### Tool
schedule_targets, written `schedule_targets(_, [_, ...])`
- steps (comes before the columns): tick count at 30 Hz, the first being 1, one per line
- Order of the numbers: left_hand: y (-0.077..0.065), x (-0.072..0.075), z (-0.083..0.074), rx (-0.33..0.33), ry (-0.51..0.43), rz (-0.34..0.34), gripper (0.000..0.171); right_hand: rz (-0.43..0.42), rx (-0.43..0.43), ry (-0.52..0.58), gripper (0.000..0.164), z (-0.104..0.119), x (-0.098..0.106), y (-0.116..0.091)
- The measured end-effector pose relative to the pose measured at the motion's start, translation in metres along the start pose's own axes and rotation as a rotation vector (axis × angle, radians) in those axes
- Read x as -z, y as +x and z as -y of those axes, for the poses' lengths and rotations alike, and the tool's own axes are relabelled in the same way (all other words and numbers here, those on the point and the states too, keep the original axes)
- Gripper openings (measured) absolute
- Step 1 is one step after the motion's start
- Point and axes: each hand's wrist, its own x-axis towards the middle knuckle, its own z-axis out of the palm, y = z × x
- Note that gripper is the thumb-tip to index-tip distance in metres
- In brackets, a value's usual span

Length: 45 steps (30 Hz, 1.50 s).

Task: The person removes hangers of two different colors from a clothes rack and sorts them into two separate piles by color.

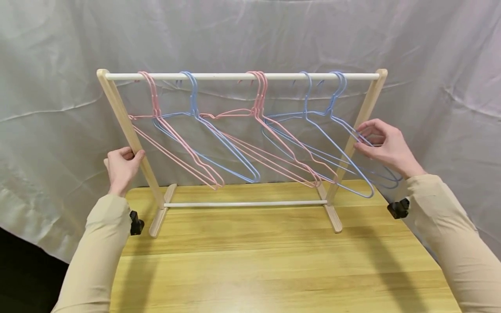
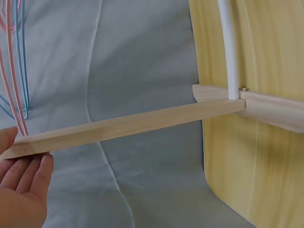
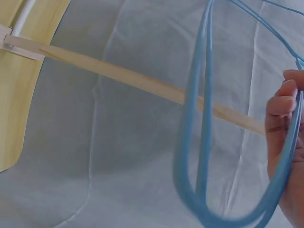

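Clothes rack (image 1: pixel 223 77) stands upright on the wooden table (image 1: pixel 250 265), bearing hangers along its white top rail (image 1: pixel 282 76). Contents, left to right: pink hangers (image 1: pixel 155 106), blue hangers (image 1: pixel 193 104), central pink hangers (image 1: pixel 257 104), then a lone blue hanger (image 1: pixel 306 106) and, just beside it, end blue hangers (image 1: pixel 332 104). All hang by their hooks.

My left hand (image 1: pixel 121 167) pinches the left upright (image 1: pixel 124 121), thumb on one side, fingers on the other. My right hand (image 1: pixel 387 141) is half closed, fingers bent, at the right upright (image 1: pixel 368 102); wires of the end blue hangers cross it. I cannot tell whether it grips wood, wire or neither.

Lower down, a white bottom rail (image 1: pixel 242 204) joins the feet. Grey cloth (image 1: pixel 235 30) hangs behind. Beige sleeves (image 1: pixel 98 252) cover my forearms.
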Motion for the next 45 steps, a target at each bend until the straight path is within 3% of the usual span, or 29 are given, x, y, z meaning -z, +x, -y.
schedule_targets(5, [0.001,0.0,-0.004,0.023,0.02,-0.02,0.04,-0.031,0.003,0.062,0.018,0.001,-0.002,-0.003])
schedule_targets(15, [0.004,0.002,-0.007,0.064,0.035,-0.002,0.041,-0.12,0.132,0.169,0.02,-0.003,-0.009,-0.008])
schedule_targets(24, [0.003,0.002,-0.009,0.082,0.005,0.004,0.044,-0.272,0.237,0.045,0.012,-0.001,-0.013,-0.007])
schedule_targets(29, [0.003,0.002,-0.009,0.09,-0.003,0.005,0.044,-0.322,0.176,0.0,0.012,0.002,-0.013,-0.007])
schedule_targets(35, [0.003,0.0,-0.009,0.082,0.006,0.002,0.043,-0.354,0.106,0.028,0.017,0.008,-0.013,-0.005])
schedule_targets(45, [0.003,0.0,-0.007,0.097,0.007,0.007,0.044,-0.276,0.056,-0.043,0.018,0.016,-0.02,-0.003])
